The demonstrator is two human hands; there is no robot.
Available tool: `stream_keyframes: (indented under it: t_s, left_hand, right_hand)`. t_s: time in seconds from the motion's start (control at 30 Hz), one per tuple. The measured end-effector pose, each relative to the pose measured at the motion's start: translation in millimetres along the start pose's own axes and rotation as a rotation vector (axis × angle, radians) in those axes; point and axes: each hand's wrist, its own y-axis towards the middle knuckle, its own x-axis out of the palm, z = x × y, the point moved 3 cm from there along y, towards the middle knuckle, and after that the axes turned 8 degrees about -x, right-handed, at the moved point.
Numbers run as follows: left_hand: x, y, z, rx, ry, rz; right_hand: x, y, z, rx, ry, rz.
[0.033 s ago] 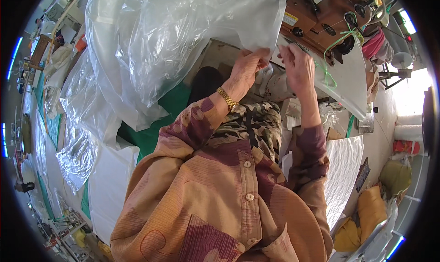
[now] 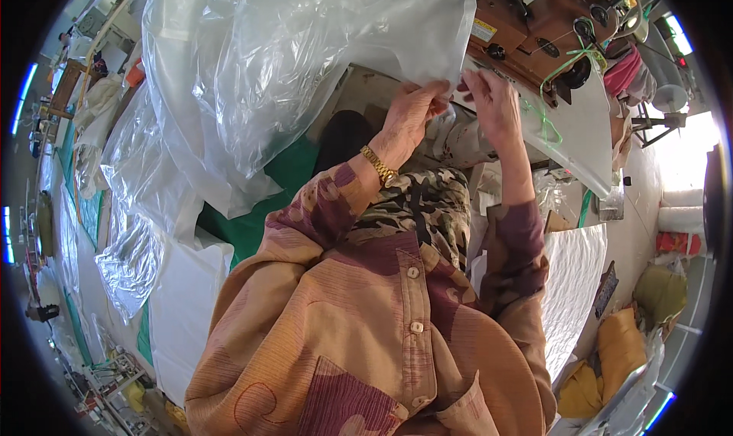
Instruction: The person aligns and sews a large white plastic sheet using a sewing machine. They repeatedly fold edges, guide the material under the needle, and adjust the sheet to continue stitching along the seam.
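Observation:
A large translucent plastic sheet point(image 2: 252, 62) spreads over the work surface and hangs down at the left. My left hand point(image 2: 412, 111), with a gold watch at the wrist, is closed in a pinch on the sheet's near right edge. Just right of it, my right hand point(image 2: 496, 111) is raised with its fingers curled and thumb drawn in. Whatever lies between those right fingertips is too small to make out. A brown sewing machine point(image 2: 534, 31) stands beyond the right hand, touching neither hand.
A green cord point(image 2: 546, 127) trails from the machine over the pale tabletop point(image 2: 576, 142). Green cloth point(image 2: 252, 226) and white sheeting point(image 2: 187, 298) lie at my left. Another white sheet point(image 2: 576, 283) is at my right, with yellow bundles point(image 2: 620, 344) beyond on the floor.
My right hand has shifted slightly left, toward my left hand. The left hand keeps its pinch in nearly the same place, and the plastic sheet looks unmoved.

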Motion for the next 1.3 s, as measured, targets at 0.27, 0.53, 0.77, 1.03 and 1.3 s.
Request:
stream_keyframes:
  t_s: [0.27,0.53,0.77,1.03,1.3]
  left_hand:
    - [3,-33,10,-0.175,0.338,-0.390]
    - [35,-88,40,1.368,1.574,-0.359]
    - [1,-26,54,1.493,1.502,-0.254]
    - [-3,-13,58,1.467,1.515,-0.304]
    - [-3,-4,65,1.366,1.497,-0.318]
  right_hand:
    - [33,21,19,0.261,0.760,-0.111]
    - [27,13,17,0.288,0.808,-0.082]
    - [40,11,3,0.324,0.985,0.006]
    - [11,36,-18,-0.310,-0.443,0.322]
    - [9,65,8,-0.571,-0.714,0.285]
